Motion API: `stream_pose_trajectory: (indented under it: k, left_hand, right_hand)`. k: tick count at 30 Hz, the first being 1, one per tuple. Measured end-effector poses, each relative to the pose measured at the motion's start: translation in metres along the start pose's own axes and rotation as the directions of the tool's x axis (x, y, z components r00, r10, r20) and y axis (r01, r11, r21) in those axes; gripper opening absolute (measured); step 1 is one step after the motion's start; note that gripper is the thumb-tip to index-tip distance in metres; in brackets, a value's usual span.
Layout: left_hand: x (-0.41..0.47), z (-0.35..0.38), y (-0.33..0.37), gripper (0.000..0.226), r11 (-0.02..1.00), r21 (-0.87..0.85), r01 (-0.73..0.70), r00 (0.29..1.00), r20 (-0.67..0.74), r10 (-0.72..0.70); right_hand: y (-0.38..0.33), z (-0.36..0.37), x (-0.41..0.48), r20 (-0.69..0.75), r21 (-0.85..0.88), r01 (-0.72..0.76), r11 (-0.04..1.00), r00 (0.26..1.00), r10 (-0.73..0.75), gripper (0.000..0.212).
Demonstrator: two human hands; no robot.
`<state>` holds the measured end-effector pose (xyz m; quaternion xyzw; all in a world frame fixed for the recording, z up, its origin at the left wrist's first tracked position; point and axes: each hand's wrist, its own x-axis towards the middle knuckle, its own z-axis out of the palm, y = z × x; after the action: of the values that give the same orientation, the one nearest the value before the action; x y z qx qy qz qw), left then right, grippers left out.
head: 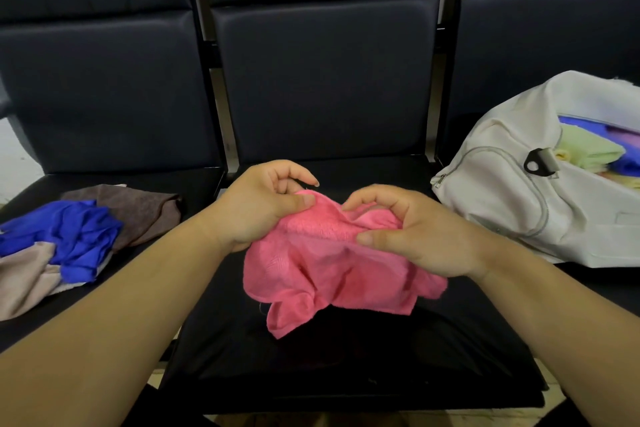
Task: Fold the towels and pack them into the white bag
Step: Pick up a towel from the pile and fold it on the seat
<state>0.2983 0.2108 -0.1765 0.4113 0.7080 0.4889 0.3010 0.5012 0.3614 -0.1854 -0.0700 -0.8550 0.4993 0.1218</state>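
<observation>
Both hands, the left hand [263, 205] and right hand [412, 236], pinch a crumpled pink terry towel [332, 274] over a black padded seat [346, 357]. To the right, an unzipped white fabric bag [512, 191] holds folded pale green [588, 153] and blue towels [585, 124].

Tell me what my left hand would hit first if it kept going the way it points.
Likely the right hand: the left hand, pinching the pink towel, points its thumb toward it. Depth is unclear.

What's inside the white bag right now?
In the white bag, through its open zip: a folded green towel, blue cloth behind it, and a yellow edge beside it. Anything deeper is hidden by the bag's wall and the frame edge.
</observation>
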Motion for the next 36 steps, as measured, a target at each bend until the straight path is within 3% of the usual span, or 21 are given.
stream_pose_trajectory:
  k: [2,4,7,9,11,13,15,19,23,26,29,31,32,36]
  left_hand:
    - [0.001,0.001,-0.003,0.019,0.999,0.032,0.043,0.999,-0.002,-0.043]
    - [0.002,0.002,-0.004,0.019,0.997,0.055,0.051,0.999,0.0,-0.051]
    - [0.0,0.002,-0.001,0.017,0.998,0.061,-0.005,0.999,0.04,0.003]
    - [-0.003,-0.002,0.002,0.017,0.988,0.133,-0.072,0.99,0.131,0.055]
    - [-0.006,-0.006,0.004,0.022,0.976,0.188,-0.108,0.95,0.31,0.046]
    - [-0.009,-0.007,0.004,0.026,0.966,0.234,-0.107,0.857,0.515,-0.03]
    - [-0.009,-0.005,0.0,0.024,0.922,0.363,-0.137,0.783,0.61,-0.124]
    - [-0.004,-0.003,-0.009,0.021,0.869,0.465,-0.17,0.806,0.573,-0.149]
    - [-0.003,-0.001,-0.009,0.028,0.946,0.323,-0.024,0.916,0.386,-0.108]
    - [-0.001,0.001,-0.009,0.035,0.99,0.144,-0.001,0.982,0.185,-0.026]
    - [0.001,0.003,-0.002,0.03,0.994,0.1,-0.031,0.997,0.072,0.024]
    - [-0.002,0.001,0.006,0.022,0.985,0.152,-0.079,0.994,0.087,0.066]
    - [-0.006,0.0,0.011,0.023,0.981,0.169,-0.094,0.987,0.143,0.07]
    - [-0.018,-0.009,0.02,0.026,0.968,0.237,-0.084,0.912,0.41,-0.021]
  right_hand:
    - [-0.001,0.001,0.0,0.043,0.015,0.006,1.0,0.999,-0.006,0.038]
    - [0.001,0.004,0.001,0.179,-0.012,-0.059,0.998,0.982,0.061,0.031]
    - [0.009,0.006,0.002,0.352,-0.197,-0.119,0.973,0.918,0.184,0.024]
    - [0.014,0.004,0.003,0.321,-0.211,-0.156,0.965,0.921,0.219,0.026]
    - [0.018,0.0,0.004,0.203,-0.134,-0.189,0.973,0.956,0.214,0.025]
    - [0.021,-0.005,0.003,0.112,0.057,-0.199,0.978,0.975,0.191,0.018]
    - [0.02,-0.008,0.003,0.069,0.248,-0.218,0.944,0.976,0.208,0.012]
    - [0.018,-0.006,0.007,-0.064,0.322,-0.177,0.93,0.976,0.208,0.034]
    - [0.012,0.0,0.007,-0.147,0.344,-0.058,0.937,0.982,0.115,0.037]
    - [0.002,0.0,0.001,-0.006,0.188,-0.033,0.982,0.999,0.035,0.022]
    - [0.004,0.002,0.0,0.224,-0.176,-0.086,0.981,0.966,0.125,0.022]
    - [0.012,0.007,0.001,0.269,-0.374,-0.122,0.919,0.935,0.233,0.02]
    - [0.015,0.008,0.002,0.246,-0.386,-0.149,0.91,0.935,0.258,0.021]
    - [0.022,-0.004,0.005,0.049,-0.206,-0.202,0.958,0.975,0.216,0.024]
